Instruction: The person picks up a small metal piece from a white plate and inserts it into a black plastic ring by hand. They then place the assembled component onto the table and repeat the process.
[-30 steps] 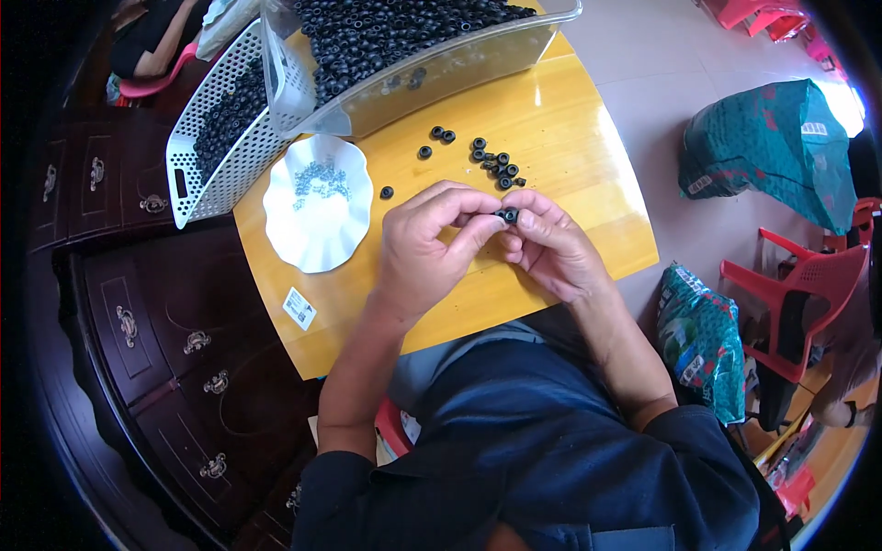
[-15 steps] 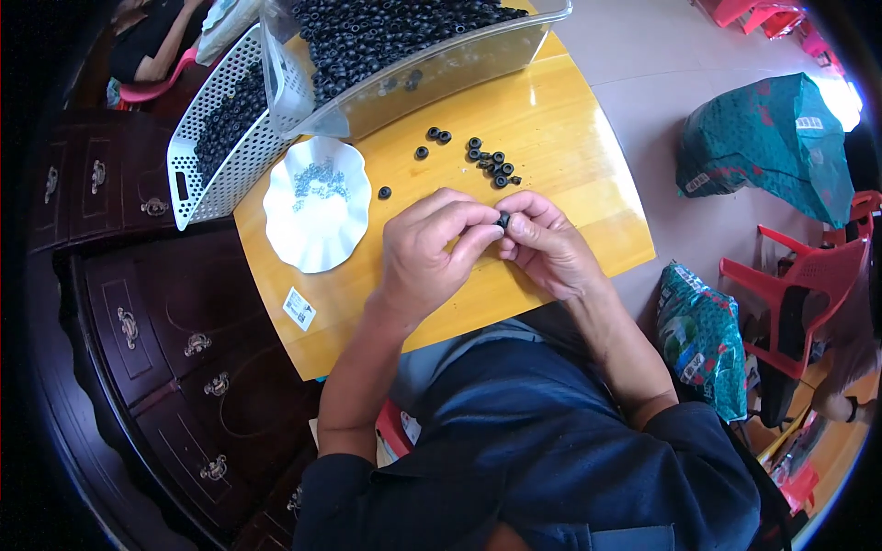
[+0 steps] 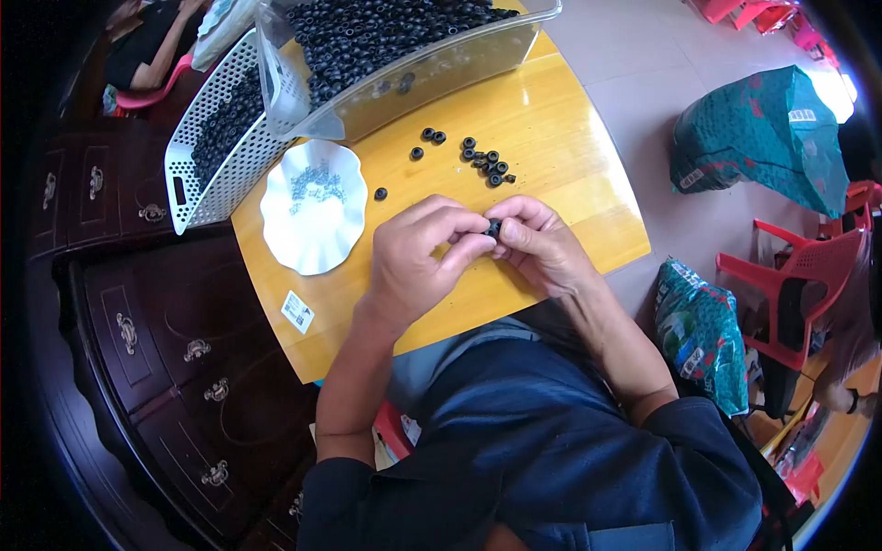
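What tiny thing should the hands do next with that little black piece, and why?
Maybe turn the little black piece slightly to show more of it. The left hand and right hand both pinch it above the yellow table, and they cover much of it, so I can't tell how its hidden side looks.

I sit at a yellow wooden desk (image 3: 574, 151), glossy, pale sheen toward its right side. To my left, dark wooden cabinet (image 3: 152, 340): panelled drawers, ornate metal handles (image 3: 126, 332). To my right, pale tiled floor (image 3: 634, 115), faint seams; a red plastic chair (image 3: 824, 255) near the right edge. Far left, a pink chair (image 3: 156, 95). Far right, red seats (image 3: 730, 11), cut off. Strong white glare (image 3: 834, 95) there too, source unclear.
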A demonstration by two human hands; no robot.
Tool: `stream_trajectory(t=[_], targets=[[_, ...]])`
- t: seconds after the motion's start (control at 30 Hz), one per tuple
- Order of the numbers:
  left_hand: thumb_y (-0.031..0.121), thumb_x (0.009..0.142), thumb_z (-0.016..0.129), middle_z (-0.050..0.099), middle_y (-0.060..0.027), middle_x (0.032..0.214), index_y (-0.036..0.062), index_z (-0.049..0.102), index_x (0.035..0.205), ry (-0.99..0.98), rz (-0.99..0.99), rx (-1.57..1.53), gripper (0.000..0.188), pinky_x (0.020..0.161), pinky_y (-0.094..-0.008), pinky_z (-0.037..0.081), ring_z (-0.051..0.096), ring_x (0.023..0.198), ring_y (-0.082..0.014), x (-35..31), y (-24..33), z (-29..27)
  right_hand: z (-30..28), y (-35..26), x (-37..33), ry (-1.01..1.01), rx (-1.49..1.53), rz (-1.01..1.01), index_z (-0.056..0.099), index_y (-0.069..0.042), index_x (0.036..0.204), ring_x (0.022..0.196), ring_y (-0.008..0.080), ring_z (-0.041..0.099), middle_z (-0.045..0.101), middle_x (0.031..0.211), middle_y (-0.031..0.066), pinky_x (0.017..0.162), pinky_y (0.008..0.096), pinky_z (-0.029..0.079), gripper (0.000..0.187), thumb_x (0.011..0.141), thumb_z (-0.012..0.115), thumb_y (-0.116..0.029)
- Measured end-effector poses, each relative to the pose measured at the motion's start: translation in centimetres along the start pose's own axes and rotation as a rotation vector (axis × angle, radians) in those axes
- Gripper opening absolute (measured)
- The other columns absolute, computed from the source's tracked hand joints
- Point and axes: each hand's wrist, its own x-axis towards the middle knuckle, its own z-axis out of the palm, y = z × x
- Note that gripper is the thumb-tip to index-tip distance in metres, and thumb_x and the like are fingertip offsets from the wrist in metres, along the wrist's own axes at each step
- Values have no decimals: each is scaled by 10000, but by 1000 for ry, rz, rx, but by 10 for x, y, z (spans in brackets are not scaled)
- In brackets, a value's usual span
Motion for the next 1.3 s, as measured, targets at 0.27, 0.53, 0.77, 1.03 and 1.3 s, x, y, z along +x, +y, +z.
stream_trajectory(t=[0.27, 0.53, 0.77, 1.03, 1.3], targets=[[11, 774, 765, 665, -72, 873, 31, 721, 1061, -133, -66, -165, 291, 671, -284, 510, 646, 746, -168, -1, -8, -13, 9, 0, 1, -20, -142, -31, 546, -78, 1019, 867, 107, 625, 636, 919, 8, 769, 250, 502, 234, 865, 721, -53], [54, 788, 778, 643, -54, 849, 30, 707, 987, -308, -176, -466, 213, 673, -277, 500, 628, 742, -141, -11, -11, -12, 6, 5, -6, -58, -191, 12, 461, -117, 953, 847, 109, 600, 540, 849, -29, 747, 253, 487, 381, 802, 807, -63], [79, 812, 766, 632, -34, 795, 39, 670, 911, -206, -182, -376, 143, 635, -272, 486, 600, 681, -128, -18, -8, -6, 3, 6, -2, -69, -171, 11, 456, -120, 945, 843, 127, 605, 558, 867, -18, 752, 278, 501, 454, 762, 872, -132], [103, 823, 762, 614, -34, 753, 43, 658, 923, -230, -240, -286, 156, 604, -271, 457, 568, 652, -119, -23, -2, -15, 11, 7, -2, -92, -143, 64, 507, -93, 936, 814, 141, 620, 591, 855, -2, 748, 283, 517, 341, 810, 824, -91], [52, 851, 700, 628, 11, 793, 41, 668, 1025, 1, -335, -254, 177, 644, -227, 473, 563, 694, -48, -21, -8, -51, 16, 6, -4, -66, -212, 75, 501, -102, 917, 789, 139, 600, 597, 818, 23, 734, 268, 477, 290, 863, 781, -153]])
